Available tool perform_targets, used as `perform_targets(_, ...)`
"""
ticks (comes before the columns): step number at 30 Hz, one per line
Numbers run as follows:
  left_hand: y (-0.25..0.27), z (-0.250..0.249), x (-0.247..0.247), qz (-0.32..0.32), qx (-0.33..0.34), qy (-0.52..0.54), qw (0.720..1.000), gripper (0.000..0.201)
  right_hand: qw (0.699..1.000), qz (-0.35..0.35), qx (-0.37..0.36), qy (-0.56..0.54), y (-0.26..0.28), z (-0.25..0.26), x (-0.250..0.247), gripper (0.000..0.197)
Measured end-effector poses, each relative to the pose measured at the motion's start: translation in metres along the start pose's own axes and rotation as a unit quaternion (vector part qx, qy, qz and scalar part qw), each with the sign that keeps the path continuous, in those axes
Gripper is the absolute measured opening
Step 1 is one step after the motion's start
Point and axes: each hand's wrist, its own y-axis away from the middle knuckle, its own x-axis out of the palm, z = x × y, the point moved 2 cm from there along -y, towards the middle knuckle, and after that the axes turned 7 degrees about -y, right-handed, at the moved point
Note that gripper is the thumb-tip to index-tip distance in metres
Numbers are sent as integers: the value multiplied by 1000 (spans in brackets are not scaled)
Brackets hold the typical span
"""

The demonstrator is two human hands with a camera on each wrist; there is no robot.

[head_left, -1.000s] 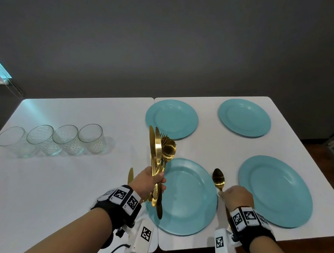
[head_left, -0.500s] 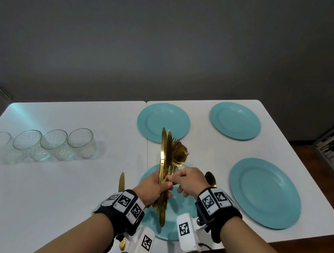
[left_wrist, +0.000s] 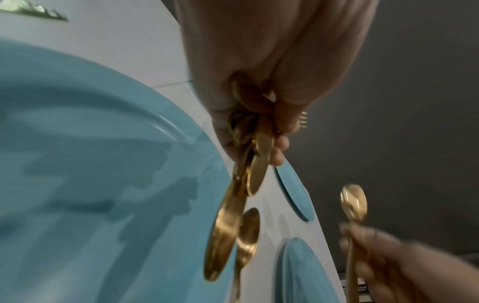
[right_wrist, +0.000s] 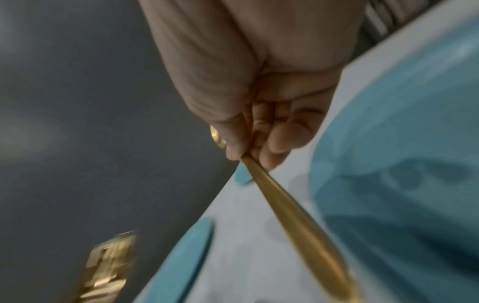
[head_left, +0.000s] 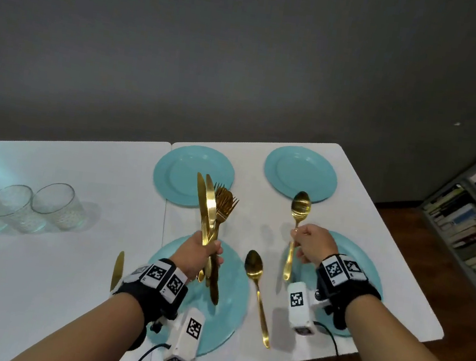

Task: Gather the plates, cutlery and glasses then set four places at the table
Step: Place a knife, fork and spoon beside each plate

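Note:
My left hand (head_left: 215, 253) grips an upright bundle of gold knives and forks (head_left: 212, 207) above the near left teal plate (head_left: 226, 309). In the left wrist view the fingers (left_wrist: 279, 143) curl round the bundle's handles (left_wrist: 256, 164). My right hand (head_left: 295, 238) pinches a single gold spoon (head_left: 300, 208), bowl up, over the near right plate (head_left: 368, 258); its handle (right_wrist: 285, 205) runs down from the fingertips. Another gold spoon (head_left: 255, 288) lies on the table between the two near plates. A gold knife (head_left: 118, 267) lies left of the near left plate.
Two more teal plates, far left (head_left: 183, 173) and far right (head_left: 301, 170), sit by the grey wall. A row of clear glasses (head_left: 58, 205) stands on the white table (head_left: 34, 290) at the left. A bookshelf (head_left: 474, 217) stands beyond the table's right edge.
My right hand left one spoon lying beside the near left plate, reached into the left hand's bundle, drew out another spoon and carried it to the right.

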Motion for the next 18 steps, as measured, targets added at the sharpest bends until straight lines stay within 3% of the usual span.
perform_targets(4,-19,-13,28,7,-8,5,1000,5,987,-82,43,129,-35,-39,-83,12)
perform_targets(9,-35,-18,58,21,-16,-16,1000,6,949,-122,109,269,-46,-73,-150,25)
perform_targets(14,-45,-20,75,36,-19,-22,999,8,899,-115,177,383,-46,-89,-168,31)
perform_targets(18,-52,-17,79,37,-31,-23,999,5,894,-104,219,376,-52,-109,-167,27)
